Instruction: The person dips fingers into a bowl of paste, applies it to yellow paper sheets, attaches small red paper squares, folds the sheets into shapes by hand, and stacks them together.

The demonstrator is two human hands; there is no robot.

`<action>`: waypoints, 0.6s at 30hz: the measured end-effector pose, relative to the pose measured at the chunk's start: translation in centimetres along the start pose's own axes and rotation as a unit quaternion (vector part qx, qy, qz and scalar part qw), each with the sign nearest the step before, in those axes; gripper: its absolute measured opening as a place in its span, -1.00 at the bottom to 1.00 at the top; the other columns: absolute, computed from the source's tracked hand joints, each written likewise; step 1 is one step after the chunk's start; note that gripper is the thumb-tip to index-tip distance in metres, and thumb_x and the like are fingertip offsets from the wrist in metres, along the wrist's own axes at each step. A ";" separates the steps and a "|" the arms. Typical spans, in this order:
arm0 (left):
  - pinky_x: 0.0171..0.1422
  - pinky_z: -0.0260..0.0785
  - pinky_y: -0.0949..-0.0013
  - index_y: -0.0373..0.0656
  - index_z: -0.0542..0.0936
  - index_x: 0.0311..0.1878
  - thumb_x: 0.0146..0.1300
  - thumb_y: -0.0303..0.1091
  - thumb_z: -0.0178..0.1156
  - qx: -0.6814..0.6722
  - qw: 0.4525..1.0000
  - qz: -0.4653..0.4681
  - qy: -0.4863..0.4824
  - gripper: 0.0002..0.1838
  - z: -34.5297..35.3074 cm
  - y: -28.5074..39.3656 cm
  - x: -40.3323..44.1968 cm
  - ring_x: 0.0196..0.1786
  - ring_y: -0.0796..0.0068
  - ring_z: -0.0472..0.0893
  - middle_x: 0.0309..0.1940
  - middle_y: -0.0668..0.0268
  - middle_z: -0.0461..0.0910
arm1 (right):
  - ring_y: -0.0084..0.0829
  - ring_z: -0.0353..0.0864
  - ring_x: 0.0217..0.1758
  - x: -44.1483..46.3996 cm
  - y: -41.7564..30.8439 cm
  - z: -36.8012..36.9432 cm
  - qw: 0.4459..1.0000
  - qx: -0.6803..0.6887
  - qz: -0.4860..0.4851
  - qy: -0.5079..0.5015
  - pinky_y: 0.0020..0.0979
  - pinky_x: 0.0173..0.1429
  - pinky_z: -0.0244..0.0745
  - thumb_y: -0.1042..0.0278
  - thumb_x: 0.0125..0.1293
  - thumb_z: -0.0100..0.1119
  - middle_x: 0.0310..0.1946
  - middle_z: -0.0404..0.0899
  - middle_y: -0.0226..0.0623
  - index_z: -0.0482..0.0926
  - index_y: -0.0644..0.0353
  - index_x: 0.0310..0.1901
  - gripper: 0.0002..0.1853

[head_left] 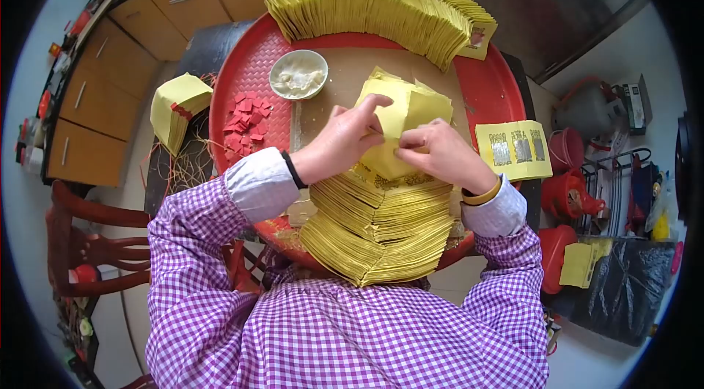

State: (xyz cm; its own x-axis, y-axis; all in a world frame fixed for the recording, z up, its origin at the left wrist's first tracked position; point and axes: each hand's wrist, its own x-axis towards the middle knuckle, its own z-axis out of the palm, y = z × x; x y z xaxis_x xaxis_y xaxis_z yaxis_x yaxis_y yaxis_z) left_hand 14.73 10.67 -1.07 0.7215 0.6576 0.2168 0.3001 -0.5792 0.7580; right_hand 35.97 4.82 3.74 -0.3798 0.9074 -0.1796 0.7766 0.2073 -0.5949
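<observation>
Between my hands is a yellow paper sheet [394, 151], creased down its middle and raised over other yellow sheets. My left hand [343, 138], with a black band at its wrist, curls its fingers on the sheet's left side. On the right side, my right hand [445, 156] pinches the paper between thumb and bent fingers; a bangle circles that wrist. Close to my body, a thick stack of folded yellow papers [378, 224] fans out in overlapping layers. More yellow sheets [436, 101] lie just beyond my fingers. Fingertips are partly hidden by the paper.
A red round tray [242, 85] carries a cardboard sheet [345, 66], a white bowl of pale paste [298, 74], red paper squares [246, 125] and a long row of folded yellow papers [374, 4]. Printed yellow paper [513, 151] lies right; a yellow bundle [180, 110] left, near a wooden chair [99, 242].
</observation>
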 end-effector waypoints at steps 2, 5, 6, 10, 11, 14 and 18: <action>0.12 0.30 0.27 -0.07 0.28 0.33 0.17 -0.60 0.29 -0.021 0.999 -0.040 -0.007 -0.34 -1.2 -1.1 0.2 -0.19 0.43 0.64 -0.34 0.30 0.65 | -0.43 0.60 -0.38 -0.3 1.4 -0.7 0.997 -0.006 -0.056 0.054 -0.50 -0.26 0.46 0.52 0.19 0.31 -0.39 0.67 -0.21 0.58 0.30 -0.06 -0.72; 0.22 0.24 0.24 -0.05 0.27 0.34 0.18 -0.57 0.31 -0.005 0.999 -0.040 0.004 -0.32 -1.5 -0.7 0.5 -0.15 0.43 0.65 -0.33 0.30 0.66 | -0.47 0.60 -0.33 -0.6 1.9 -0.6 0.992 0.061 -0.049 0.095 -0.53 -0.22 0.46 0.56 0.20 0.29 -0.33 0.66 -0.22 0.58 0.30 -0.04 -0.72; 0.24 0.21 0.23 -0.05 0.27 0.35 0.18 -0.56 0.31 0.022 0.999 -0.020 0.015 -0.32 -1.6 0.0 0.9 -0.13 0.42 0.66 -0.32 0.30 0.66 | -0.46 0.61 -0.29 -0.9 1.9 -0.4 0.985 0.133 -0.011 0.112 -0.52 -0.16 0.49 0.56 0.21 0.29 -0.29 0.66 -0.23 0.57 0.30 -0.02 -0.72; 0.28 0.16 0.21 -0.05 0.26 0.35 0.19 -0.52 0.33 0.077 0.996 0.030 0.032 -0.32 0.3 1.4 1.8 -0.14 0.41 0.66 -0.30 0.29 0.67 | -0.44 0.63 -0.20 -1.9 2.2 1.1 0.949 0.245 0.042 0.194 -0.47 -0.04 0.53 0.57 0.23 0.26 -0.19 0.67 -0.24 0.56 0.29 0.01 -0.71; 0.26 0.18 0.21 -0.06 0.26 0.35 0.19 -0.52 0.33 0.079 0.996 0.040 0.030 -0.32 1.1 1.6 2.1 -0.17 0.40 0.66 -0.31 0.29 0.67 | -0.43 0.64 -0.19 -2.0 2.2 1.5 0.946 0.211 0.015 0.246 -0.46 -0.03 0.53 0.56 0.24 0.26 -0.18 0.67 -0.24 0.56 0.28 0.02 -0.70; 0.23 0.22 0.20 -0.07 0.26 0.34 0.19 -0.50 0.34 0.085 0.994 0.068 0.022 -0.32 2.1 1.7 2.8 -0.22 0.38 0.65 -0.31 0.28 0.67 | -0.43 0.65 -0.17 -2.1 2.3 2.3 0.924 0.140 -0.037 0.354 -0.43 0.00 0.54 0.56 0.25 0.25 -0.17 0.68 -0.25 0.55 0.27 0.05 -0.69; 0.17 0.25 0.18 -0.08 0.28 0.33 0.18 -0.50 0.34 -0.046 0.992 -0.109 -0.037 -0.34 1.1 1.8 3.6 -0.32 0.36 0.61 -0.35 0.28 0.65 | -0.46 0.64 -0.20 -2.3 2.5 2.7 0.923 0.115 -0.149 0.336 -0.49 -0.04 0.52 0.56 0.28 0.23 -0.20 0.66 -0.27 0.51 0.25 0.06 -0.69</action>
State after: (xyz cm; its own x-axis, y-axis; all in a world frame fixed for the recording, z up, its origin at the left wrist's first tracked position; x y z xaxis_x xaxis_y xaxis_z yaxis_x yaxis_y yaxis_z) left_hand 18.54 11.41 0.42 0.6899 0.7239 -0.0021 0.3993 -0.3781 0.8353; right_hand 37.38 2.23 0.54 -0.1019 0.8605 0.4992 0.5315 0.4713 -0.7038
